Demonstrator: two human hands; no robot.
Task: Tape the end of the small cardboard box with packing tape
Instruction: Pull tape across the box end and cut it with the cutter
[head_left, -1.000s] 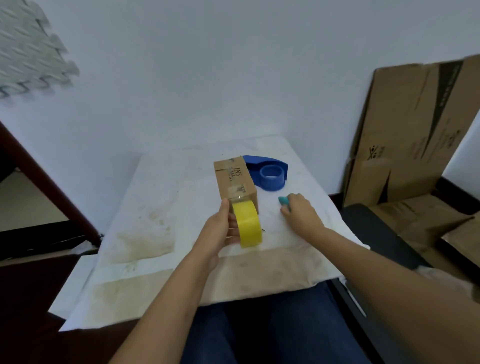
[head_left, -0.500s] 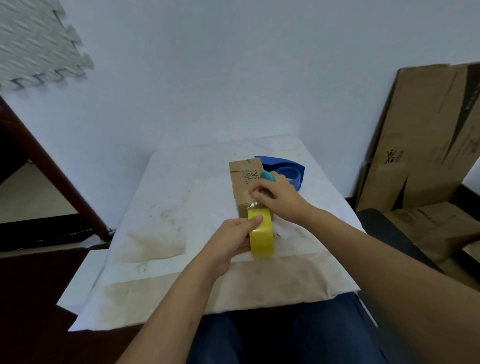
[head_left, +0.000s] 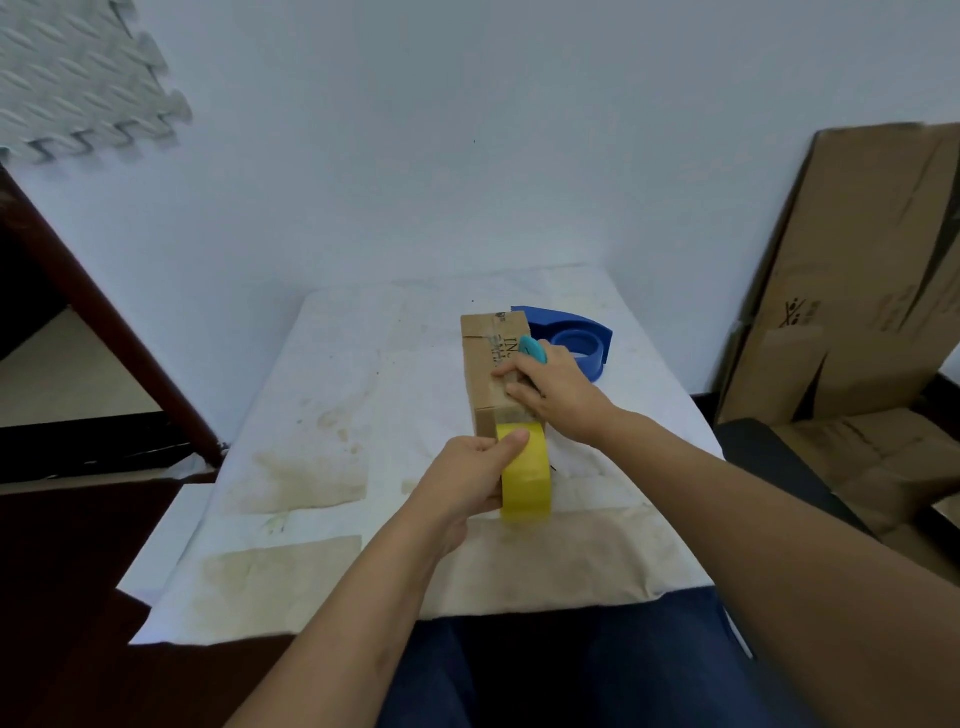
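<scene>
A small brown cardboard box (head_left: 485, 358) lies lengthwise on the white table (head_left: 363, 395), its near end facing me. My left hand (head_left: 470, 480) grips a yellow roll of packing tape (head_left: 525, 480) upright against that near end. My right hand (head_left: 553, 387) rests on the box's top near the front edge, fingers pressing down on the tape strip, and it holds a small teal cutter (head_left: 534, 351) that sticks out above the knuckles.
A blue tape dispenser (head_left: 579, 338) sits just behind and right of the box. Flattened cardboard sheets (head_left: 857, 291) lean on the wall at right. A dark wooden frame (head_left: 104, 322) stands at left. The table top is stained.
My right hand picked up the teal cutter from the table and moved onto the box top. The tape roll stayed at the box's near end in my left hand.
</scene>
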